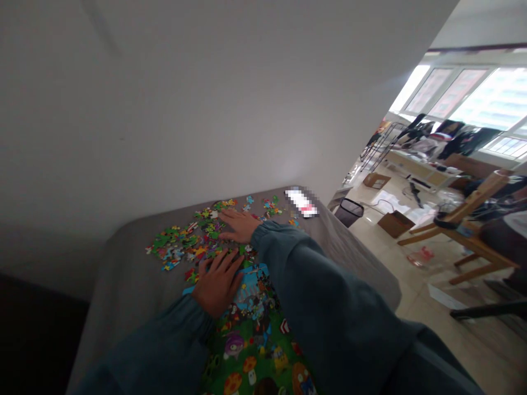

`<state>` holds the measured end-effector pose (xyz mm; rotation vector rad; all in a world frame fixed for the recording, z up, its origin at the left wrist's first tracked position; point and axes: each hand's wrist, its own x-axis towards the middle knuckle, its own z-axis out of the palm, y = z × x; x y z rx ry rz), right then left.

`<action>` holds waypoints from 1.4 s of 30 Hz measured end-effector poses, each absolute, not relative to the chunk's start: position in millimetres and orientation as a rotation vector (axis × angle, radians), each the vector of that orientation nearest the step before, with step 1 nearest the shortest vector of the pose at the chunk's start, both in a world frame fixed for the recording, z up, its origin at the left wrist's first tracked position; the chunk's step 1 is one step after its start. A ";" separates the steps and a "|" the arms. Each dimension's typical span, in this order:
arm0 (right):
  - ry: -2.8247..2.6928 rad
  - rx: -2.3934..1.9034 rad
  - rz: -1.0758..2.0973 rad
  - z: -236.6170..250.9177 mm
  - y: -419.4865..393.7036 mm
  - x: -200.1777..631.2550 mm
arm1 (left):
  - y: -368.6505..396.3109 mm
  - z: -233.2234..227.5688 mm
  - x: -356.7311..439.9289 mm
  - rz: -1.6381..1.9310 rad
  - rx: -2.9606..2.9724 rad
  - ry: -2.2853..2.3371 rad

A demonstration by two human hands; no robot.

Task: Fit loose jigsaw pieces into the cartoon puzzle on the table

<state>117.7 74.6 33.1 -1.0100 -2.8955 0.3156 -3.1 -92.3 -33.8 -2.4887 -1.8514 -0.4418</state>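
Note:
My left hand lies flat, fingers spread, on the upper edge of a partly joined colourful jigsaw picture on a grey table. Farther out, my right hand rests palm down, fingers apart, on a scatter of loose puzzle pieces. Neither hand visibly grips a piece. Both arms wear blue-grey sleeves; the right sleeve hides part of the puzzle.
A plain white wall stands right behind the table. A small white and pink object, blurred out, lies at the table's far corner. To the right are a black bin, cardboard boxes, a wooden chair frame and bright windows.

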 end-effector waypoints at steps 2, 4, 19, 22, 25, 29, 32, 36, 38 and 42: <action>-2.914 -1.033 0.290 25.2 72.9 108.0 | -91.9 -33.8 -3.2 -0.459 -2.484 -1.847; -2.926 -1.049 0.231 22.2 70.0 106.9 | -91.4 -33.3 -3.6 -0.460 -2.491 -1.842; -2.930 -1.041 -0.058 25.9 81.7 93.5 | -90.5 -30.8 -1.9 -0.438 -2.511 -1.881; -2.901 -1.111 -0.068 17.7 83.7 92.9 | -90.6 -31.1 -1.8 -0.443 -2.513 -1.881; -2.876 -1.149 -0.086 17.4 83.7 99.1 | -90.9 -29.8 -1.0 -0.451 -2.524 -1.878; -2.922 -1.119 -0.037 21.4 81.2 106.9 | -91.0 -26.5 -0.2 -0.414 -2.532 -1.910; -2.941 -1.080 -0.002 21.8 79.4 112.7 | -90.6 -24.9 -0.7 -0.392 -2.552 -1.904; -2.966 -0.996 0.024 20.0 80.1 125.8 | -89.9 -25.3 -1.6 -0.407 -2.548 -1.886; -3.000 -0.954 0.030 19.2 81.1 134.2 | -89.7 -25.7 -1.6 -0.394 -2.546 -1.891; -3.042 -0.915 0.076 16.3 80.4 150.4 | -89.4 -26.7 -1.1 -0.373 -2.547 -1.882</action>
